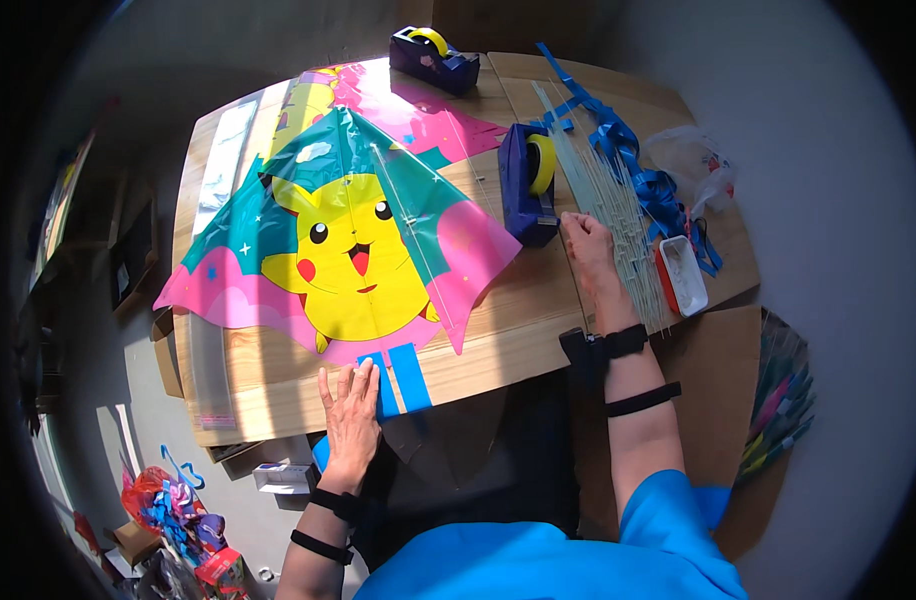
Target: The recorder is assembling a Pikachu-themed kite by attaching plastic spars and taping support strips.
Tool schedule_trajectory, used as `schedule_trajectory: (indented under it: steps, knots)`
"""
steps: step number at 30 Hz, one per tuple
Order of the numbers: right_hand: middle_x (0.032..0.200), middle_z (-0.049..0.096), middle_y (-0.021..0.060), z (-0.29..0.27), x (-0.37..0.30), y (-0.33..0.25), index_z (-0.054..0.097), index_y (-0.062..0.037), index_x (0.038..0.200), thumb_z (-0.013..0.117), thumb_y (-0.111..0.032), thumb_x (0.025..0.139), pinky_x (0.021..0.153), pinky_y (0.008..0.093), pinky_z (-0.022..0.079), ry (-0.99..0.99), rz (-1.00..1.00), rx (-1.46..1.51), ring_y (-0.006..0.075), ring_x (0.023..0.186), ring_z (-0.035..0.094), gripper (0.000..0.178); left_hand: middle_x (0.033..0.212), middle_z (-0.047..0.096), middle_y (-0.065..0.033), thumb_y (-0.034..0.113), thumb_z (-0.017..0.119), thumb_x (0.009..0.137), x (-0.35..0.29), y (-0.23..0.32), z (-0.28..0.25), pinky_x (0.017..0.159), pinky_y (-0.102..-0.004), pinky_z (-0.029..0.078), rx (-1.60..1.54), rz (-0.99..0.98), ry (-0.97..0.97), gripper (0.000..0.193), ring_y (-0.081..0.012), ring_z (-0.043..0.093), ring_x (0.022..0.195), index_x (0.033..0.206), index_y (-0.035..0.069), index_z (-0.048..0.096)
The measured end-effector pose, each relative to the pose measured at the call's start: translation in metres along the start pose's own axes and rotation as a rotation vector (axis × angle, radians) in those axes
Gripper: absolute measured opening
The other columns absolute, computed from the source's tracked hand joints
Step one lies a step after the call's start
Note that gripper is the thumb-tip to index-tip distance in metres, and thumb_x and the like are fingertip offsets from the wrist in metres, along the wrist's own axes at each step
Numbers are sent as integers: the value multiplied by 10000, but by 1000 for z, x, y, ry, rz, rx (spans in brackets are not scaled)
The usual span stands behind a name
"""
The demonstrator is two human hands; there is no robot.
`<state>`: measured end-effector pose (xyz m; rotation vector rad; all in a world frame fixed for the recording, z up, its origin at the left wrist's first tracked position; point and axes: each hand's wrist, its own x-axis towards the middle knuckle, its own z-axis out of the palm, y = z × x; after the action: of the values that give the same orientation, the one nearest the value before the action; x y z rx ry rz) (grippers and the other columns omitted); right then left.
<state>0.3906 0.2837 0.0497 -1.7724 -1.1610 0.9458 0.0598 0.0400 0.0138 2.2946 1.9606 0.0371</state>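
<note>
A kite (363,255) lies flat on the wooden table, teal at the top and pink along the lower edges, with a yellow cartoon figure in the middle. Two blue ribbon tails (409,378) run from its bottom edge to the table's near edge. My left hand (350,415) rests flat with fingers stretched, its fingertips on the left tail. To the right, my right hand (590,250) is closed in a pinch beside the dark purple tape dispenser (526,190) with its yellow roll. Whatever is between those fingers, perhaps nothing, is too small to see.
A second tape dispenser (435,62) stands at the far edge, near another pink kite (418,110) under the first. Thin pale sticks (618,215), a tangled blue ribbon (618,135), a clear plastic bag (700,160) and a small white tray (684,275) lie at the right.
</note>
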Motion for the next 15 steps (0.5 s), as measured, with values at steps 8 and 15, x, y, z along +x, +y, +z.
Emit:
schedule_trajectory:
  steps: [8, 15]
  knots:
    - [702, 553, -32, -8, 59, 3, 640, -92, 842, 675, -213, 876, 573, 284, 507, -305, 422, 156, 87, 575, 515, 130, 1357, 477, -72, 2, 579, 680, 1, 2, 4, 1174, -527, 62, -68, 19, 1, 626, -255, 399, 1303, 1300, 55, 515]
    - [837, 573, -31, -14, 25, -4, 623, -104, 966, 619, -241, 916, 928, 677, 345, -318, 393, 395, 124, 826, 548, 146, 1403, 443, -73, 50, 576, 746, -1, -2, 4, 1180, -533, 16, 21, 53, -60, 614, -235, 356, 1358, 1350, 49, 469]
